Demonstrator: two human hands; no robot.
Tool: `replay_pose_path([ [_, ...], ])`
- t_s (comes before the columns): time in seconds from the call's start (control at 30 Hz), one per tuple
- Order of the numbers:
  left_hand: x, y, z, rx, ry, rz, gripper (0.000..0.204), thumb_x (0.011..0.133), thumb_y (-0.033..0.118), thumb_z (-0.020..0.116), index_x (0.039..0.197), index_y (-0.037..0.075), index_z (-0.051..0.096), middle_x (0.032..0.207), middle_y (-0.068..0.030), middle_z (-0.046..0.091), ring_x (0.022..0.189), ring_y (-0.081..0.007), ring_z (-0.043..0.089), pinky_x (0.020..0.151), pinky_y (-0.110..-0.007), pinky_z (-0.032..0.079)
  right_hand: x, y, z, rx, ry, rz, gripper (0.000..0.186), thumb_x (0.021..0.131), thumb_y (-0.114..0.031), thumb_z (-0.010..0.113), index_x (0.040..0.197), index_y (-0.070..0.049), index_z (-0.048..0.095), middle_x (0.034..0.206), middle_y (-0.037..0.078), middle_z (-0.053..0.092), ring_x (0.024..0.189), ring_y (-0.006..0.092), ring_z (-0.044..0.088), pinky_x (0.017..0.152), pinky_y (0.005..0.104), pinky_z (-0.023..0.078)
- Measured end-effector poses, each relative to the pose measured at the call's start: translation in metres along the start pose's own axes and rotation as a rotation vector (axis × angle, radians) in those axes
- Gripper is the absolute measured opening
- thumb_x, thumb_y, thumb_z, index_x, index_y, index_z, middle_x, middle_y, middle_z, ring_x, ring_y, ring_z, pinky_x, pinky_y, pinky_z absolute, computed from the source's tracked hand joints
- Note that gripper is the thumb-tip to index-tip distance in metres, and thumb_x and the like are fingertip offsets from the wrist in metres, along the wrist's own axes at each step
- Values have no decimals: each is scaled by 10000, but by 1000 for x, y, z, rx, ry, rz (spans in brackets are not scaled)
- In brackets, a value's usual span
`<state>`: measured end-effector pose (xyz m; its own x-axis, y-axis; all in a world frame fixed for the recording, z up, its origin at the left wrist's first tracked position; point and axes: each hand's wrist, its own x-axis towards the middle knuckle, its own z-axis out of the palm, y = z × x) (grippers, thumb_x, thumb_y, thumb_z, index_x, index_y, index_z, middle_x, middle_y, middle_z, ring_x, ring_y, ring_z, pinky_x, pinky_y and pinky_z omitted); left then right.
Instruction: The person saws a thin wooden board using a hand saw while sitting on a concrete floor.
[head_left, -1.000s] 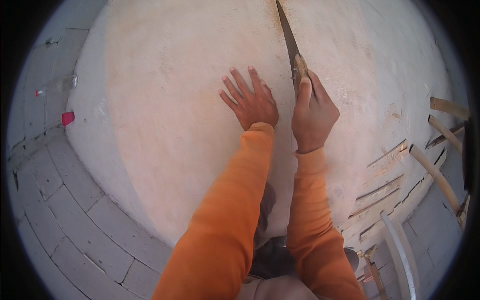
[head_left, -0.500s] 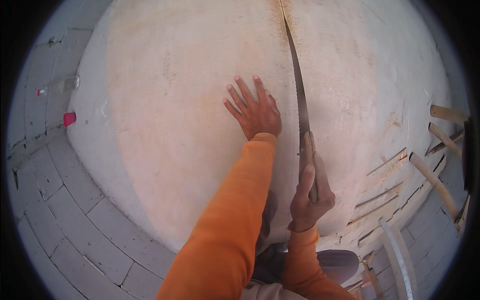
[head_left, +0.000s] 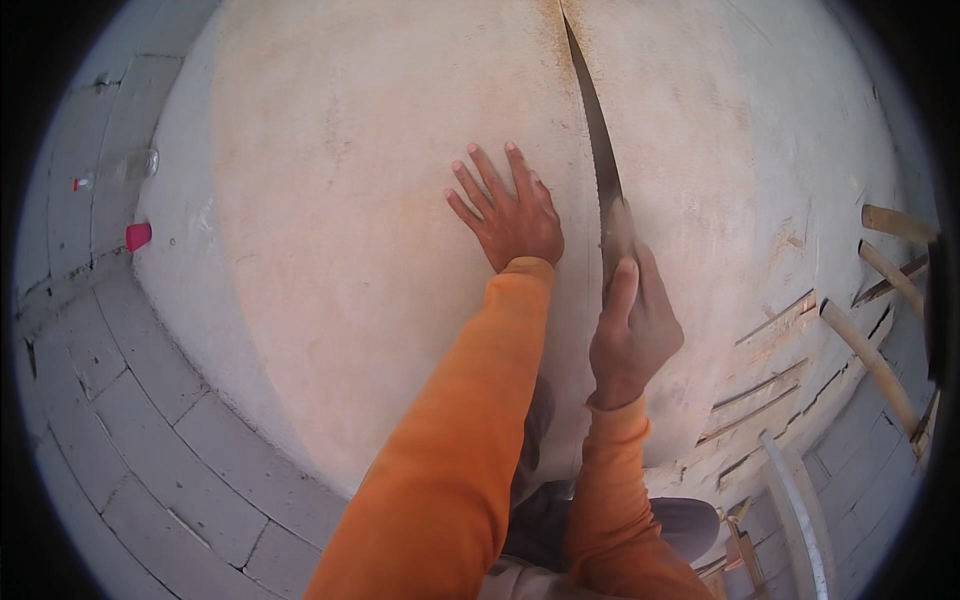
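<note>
Pale board (head_left: pixel 330 200) on grey paving (head_left: pixel 120 440): left hand (head_left: pixel 510 215) spread flat, right hand (head_left: pixel 630 330) gripping saw (head_left: pixel 598 160).

Bright, even daylight; soft shadows; mild washout on pale surface; strong fisheye bending, dark vignette at rim.

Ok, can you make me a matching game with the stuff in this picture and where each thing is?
Things:
1. left hand
2. right hand
3. red cup
4. wooden sticks

Places:
A. far left, on the pale paving beside the board
B. gripping the saw handle
C. pressed flat on the big board
D. at the right edge

Pairs: 1-C, 2-B, 3-A, 4-D
</note>
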<state>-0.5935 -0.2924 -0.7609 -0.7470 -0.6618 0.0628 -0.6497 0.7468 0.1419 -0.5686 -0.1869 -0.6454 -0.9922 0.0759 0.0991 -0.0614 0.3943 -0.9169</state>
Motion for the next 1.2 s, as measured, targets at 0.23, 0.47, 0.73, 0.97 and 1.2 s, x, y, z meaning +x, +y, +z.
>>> replay_pose_path([
  [0.23, 0, 0, 0, -16, 36, 28, 543, 1090, 309, 415, 1608, 158, 357, 1680, -239, 223, 1555, -473, 153, 1242, -639, 110, 1, -4, -1, -103, 3, -79, 263, 996, -70, 651, 1204, 83, 702, 929, 199, 777, 811, 190, 763, 713, 291, 580],
  [0.47, 0, 0, 0, -9, 32, 10, 547, 1085, 318, 423, 1602, 147, 370, 1681, -243, 218, 1555, -477, 153, 1239, -642, 110, 59, 3, 36, -3, -73, -21, 251, 994, -60, 651, 1190, 86, 705, 905, 197, 773, 772, 177, 753, 690, 287, 571],
  [0.73, 0, 0, 2, 14, 56, 28, 556, 1079, 320, 442, 1602, 149, 366, 1677, -246, 224, 1552, -480, 156, 1237, -648, 117, -20, 3, -12, -82, 3, -5, 264, 994, -64, 652, 1203, 89, 704, 923, 186, 780, 784, 164, 751, 698, 290, 574],
  [0.97, 2, 0, 3, 9, 25, 20, 553, 1076, 312, 450, 1600, 155, 369, 1677, -248, 223, 1550, -482, 159, 1238, -647, 116, 37, 3, 22, -28, -58, -18, 252, 997, -50, 633, 1187, 97, 707, 950, 214, 779, 852, 201, 771, 744, 301, 583],
  [1.2, 1, 0, 4, 3, 47, 18, 556, 1078, 319, 439, 1603, 154, 359, 1682, -246, 212, 1552, -479, 157, 1241, -641, 110, 16, 2, 12, -98, -10, -42, 250, 991, -58, 637, 1178, 91, 709, 929, 218, 775, 808, 209, 765, 707, 303, 572],
])
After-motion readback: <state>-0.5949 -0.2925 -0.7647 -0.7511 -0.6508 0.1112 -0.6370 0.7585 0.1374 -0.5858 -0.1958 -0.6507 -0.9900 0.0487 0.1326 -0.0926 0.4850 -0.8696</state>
